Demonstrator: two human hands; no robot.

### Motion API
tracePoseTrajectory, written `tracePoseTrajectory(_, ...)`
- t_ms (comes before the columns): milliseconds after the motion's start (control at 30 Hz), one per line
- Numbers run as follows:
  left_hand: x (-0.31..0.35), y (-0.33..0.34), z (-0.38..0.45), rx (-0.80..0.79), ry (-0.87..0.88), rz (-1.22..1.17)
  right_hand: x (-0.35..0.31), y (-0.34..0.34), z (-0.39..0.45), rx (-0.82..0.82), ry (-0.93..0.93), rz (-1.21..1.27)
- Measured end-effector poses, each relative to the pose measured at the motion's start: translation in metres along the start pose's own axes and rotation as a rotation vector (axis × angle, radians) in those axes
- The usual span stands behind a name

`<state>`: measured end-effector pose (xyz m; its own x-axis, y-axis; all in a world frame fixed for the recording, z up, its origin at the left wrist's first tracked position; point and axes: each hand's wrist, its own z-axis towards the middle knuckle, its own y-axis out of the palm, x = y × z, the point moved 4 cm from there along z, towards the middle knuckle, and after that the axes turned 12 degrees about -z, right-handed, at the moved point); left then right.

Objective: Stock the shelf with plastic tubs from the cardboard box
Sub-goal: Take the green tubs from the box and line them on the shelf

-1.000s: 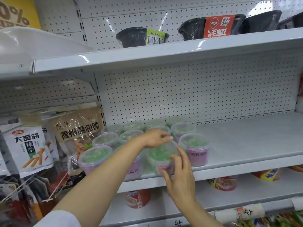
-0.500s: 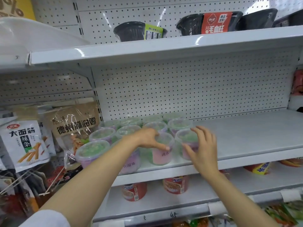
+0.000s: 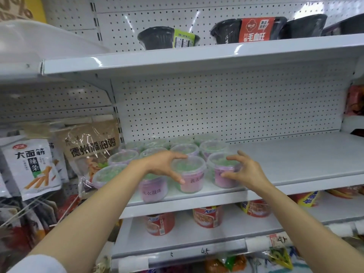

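Note:
Several clear plastic tubs with green and pink contents stand in rows at the left end of the white middle shelf (image 3: 295,158). My left hand (image 3: 161,166) curls around the left side of the front middle tub (image 3: 190,179), fingers on its lid rim and thumb on its wall. On the front right tub (image 3: 218,174), my right hand (image 3: 247,173) grips from the right, fingertips on the lid and thumb on the pink wall. Both tubs rest upright on the shelf. Another front tub (image 3: 152,189) stands under my left wrist. The cardboard box is out of view.
Black bowls (image 3: 155,37) sit on the upper shelf (image 3: 197,56). Snack bags (image 3: 31,166) hang on pegs at the left. Red cup containers (image 3: 207,215) stand on the lower shelf. The middle shelf's right part shows bare white surface in front of a pegboard back.
The front middle tub went from the shelf edge to further back beside the others. My right hand left it and went to the front right tub. My left hand shifted from its lid to its side.

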<state>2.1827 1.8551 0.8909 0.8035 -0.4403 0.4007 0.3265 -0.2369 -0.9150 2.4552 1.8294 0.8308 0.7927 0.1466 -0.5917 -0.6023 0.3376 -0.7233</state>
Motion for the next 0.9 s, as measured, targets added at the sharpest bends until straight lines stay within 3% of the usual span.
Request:
tracePoseTrajectory(233,-0.049,-0.007,-0.04,0.047,-0.184,0.169,0.0,0.005,-0.002,0.041,-0.029,-0.016)
tracePoseTrajectory(767,-0.054,0.006,-0.04,0.129,-0.149,0.151,0.005,0.013,-0.004,0.046,0.003,0.076)
tracePoseTrajectory(900,-0.029,0.012,-0.032,0.197,-0.047,0.178,0.003,0.014,-0.004,0.055,0.007,0.09)
